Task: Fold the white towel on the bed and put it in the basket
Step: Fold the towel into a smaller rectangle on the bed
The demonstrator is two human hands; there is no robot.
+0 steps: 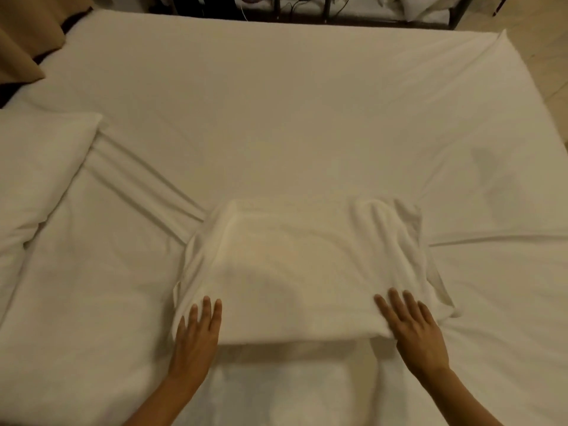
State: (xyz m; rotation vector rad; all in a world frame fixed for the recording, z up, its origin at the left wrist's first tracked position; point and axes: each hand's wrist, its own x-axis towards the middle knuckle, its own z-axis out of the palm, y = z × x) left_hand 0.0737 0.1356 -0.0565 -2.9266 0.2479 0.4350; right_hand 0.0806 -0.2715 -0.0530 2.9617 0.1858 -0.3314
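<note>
The white towel (304,265) lies folded into a thick rectangle on the bed (276,112), near the front edge. My left hand (196,336) rests flat on its near left corner, fingers spread. My right hand (412,327) presses flat on its near right corner, fingers apart. Neither hand grips the cloth. The towel's right side is rumpled and a lower layer sticks out at the right. No basket is in view.
A white pillow (40,170) lies at the left of the bed. A tan curtain (27,35) hangs at the far left corner. Dark metal furniture with cables (307,7) stands beyond the far edge. Tiled floor (541,41) shows at the right.
</note>
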